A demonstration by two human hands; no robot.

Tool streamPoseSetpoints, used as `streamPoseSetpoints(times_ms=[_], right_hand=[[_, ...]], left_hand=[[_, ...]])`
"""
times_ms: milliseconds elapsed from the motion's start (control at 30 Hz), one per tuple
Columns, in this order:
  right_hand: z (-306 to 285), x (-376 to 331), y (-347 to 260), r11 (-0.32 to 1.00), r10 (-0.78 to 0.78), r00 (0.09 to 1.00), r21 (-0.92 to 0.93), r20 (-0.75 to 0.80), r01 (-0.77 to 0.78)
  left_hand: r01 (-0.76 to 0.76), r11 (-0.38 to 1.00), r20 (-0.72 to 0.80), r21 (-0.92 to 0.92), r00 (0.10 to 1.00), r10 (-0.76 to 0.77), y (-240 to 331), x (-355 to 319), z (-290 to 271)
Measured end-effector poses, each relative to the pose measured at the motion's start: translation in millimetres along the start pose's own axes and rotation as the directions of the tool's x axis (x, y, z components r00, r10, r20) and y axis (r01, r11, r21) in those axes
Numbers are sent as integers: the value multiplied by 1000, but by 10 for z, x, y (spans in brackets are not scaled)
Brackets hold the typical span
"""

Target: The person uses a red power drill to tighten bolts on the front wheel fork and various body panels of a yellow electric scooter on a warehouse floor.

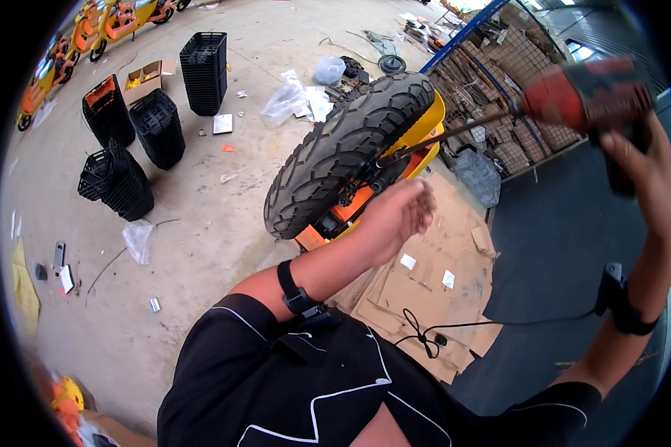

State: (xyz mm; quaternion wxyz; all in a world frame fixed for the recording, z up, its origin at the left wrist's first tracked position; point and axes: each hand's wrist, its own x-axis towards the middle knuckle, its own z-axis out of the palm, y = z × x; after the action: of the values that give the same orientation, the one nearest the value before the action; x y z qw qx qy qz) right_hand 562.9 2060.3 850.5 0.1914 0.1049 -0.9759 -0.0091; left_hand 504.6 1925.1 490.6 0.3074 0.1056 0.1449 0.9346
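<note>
Drill (585, 93): red-bodied, gripped by the right hand (641, 160), raised at upper right.
Bit (443, 135): long axis runs from the drill down-left to the hub beside the tyre (347, 149).
Left hand (395, 216): holds nothing, fingers loosely curled, just below the tyre; nearer the wheel than the right.
Frame (425, 130): yellow and orange, behind the tyre.
Floor: cardboard (432, 290) beneath; black baskets (156, 127) well apart, left.

Matt knobbly rubber tyre (347, 149), glossy yellow plastic fender (425, 127), rough cardboard (432, 276), red plastic drill (589, 93).
</note>
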Motion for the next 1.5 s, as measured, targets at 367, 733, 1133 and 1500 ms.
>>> streamPoseSetpoints(times_ms=[367,733,1133,1500], right_hand=[[417,432,-565,913,-404,875,-174,-266,369],[835,1066,-207,814,-579,556,-454,-597,361],[987,1203,-65,788,-576,351,-388,-738,478],[987,1209,10,798,-549,383,-328,-743,506]], left_hand=[[-358,312,362,880,931,47,430,-935,394],[-364,-645,737,672,412,535,2001,-751,1686],[-358,-641,719,679,501,482,1938,151,2619],[-434,-665,795,607,341,502,1834,439,2561]])
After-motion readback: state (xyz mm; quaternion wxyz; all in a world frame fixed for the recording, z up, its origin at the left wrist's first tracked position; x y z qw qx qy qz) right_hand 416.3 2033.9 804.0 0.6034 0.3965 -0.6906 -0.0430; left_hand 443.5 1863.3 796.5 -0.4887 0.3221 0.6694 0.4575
